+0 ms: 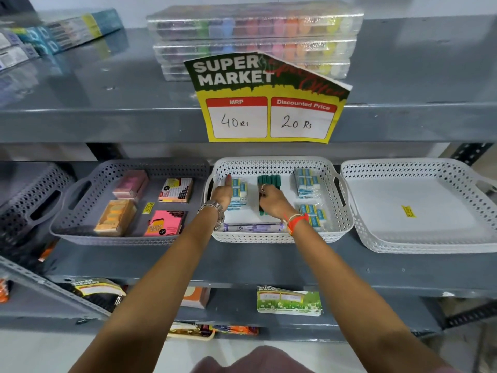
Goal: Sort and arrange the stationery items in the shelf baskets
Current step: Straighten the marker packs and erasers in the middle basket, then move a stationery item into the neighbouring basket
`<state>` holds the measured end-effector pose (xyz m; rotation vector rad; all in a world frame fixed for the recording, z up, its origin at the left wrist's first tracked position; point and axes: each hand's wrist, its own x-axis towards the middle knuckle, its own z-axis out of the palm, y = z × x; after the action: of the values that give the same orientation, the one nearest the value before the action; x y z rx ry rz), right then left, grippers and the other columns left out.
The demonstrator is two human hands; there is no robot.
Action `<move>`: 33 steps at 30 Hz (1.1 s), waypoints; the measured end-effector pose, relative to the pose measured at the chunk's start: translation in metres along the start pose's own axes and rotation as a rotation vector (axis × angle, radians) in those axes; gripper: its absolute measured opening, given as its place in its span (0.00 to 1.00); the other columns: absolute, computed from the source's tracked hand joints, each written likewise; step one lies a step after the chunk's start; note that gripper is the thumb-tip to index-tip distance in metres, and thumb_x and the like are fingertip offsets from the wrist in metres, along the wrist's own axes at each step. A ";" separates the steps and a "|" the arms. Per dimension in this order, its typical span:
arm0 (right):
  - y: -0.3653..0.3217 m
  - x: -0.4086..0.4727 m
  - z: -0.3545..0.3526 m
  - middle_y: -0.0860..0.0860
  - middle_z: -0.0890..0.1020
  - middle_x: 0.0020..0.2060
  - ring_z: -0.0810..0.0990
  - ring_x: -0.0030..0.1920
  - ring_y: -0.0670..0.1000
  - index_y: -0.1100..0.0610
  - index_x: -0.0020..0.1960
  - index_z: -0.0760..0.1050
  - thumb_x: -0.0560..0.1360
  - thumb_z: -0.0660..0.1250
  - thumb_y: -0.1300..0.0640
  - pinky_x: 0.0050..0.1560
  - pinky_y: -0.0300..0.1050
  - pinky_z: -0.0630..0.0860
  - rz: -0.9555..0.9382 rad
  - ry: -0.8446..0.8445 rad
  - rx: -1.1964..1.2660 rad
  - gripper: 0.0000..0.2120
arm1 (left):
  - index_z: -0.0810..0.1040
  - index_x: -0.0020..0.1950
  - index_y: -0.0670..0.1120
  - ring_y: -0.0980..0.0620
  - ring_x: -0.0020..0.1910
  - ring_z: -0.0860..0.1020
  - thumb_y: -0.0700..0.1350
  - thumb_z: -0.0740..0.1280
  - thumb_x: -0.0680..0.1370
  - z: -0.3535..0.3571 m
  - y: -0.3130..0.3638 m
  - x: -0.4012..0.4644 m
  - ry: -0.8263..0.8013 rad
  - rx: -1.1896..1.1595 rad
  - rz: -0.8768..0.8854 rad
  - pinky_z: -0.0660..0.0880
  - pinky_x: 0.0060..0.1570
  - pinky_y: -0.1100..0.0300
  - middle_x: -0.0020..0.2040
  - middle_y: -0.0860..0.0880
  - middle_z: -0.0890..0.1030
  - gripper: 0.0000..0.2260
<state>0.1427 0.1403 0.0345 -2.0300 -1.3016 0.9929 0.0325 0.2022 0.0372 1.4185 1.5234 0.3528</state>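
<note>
While both arms reach into the grey metal shelf unit [80, 125], the far left and the low shelves look blurry and their things are hard to make out. Left of the left hand sits the grey plastic basket with holes [80, 232], holding pink and orange sticky note pads [165, 222]. Far to the right of the right hand sits the empty white plastic basket with holes [376, 238], cut off at the picture's edge. Both hands are inside the middle white plastic basket with holes [269, 164].

Above the hands hangs the yellow and green paper price sign [269, 103], and it hides part of the clear boxes of coloured markers [255, 25].

The right hand [271, 201] is closed around the bunch of dark green pens [269, 180], hiding their middle. Right of it lie the packs of blue and white erasers [308, 181].

The left hand [222, 193] is not gripping anything; one finger points up and rests beside the small stack of blue and white erasers [239, 188], covering its left edge. Under both wrists lies a clear wrapped long pack [252, 227], too blurry to read.
</note>
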 end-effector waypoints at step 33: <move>0.015 -0.043 0.006 0.62 0.81 0.59 0.79 0.61 0.60 0.62 0.61 0.77 0.73 0.55 0.74 0.66 0.47 0.73 -0.164 0.334 0.005 0.21 | 0.74 0.63 0.36 0.37 0.57 0.77 0.37 0.61 0.77 -0.051 -0.074 -0.072 0.681 0.341 0.603 0.73 0.57 0.49 0.60 0.35 0.78 0.15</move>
<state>0.1337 0.0949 0.0325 -1.9458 -1.2562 0.5541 -0.0636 0.1382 0.0372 2.1743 1.6953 1.0681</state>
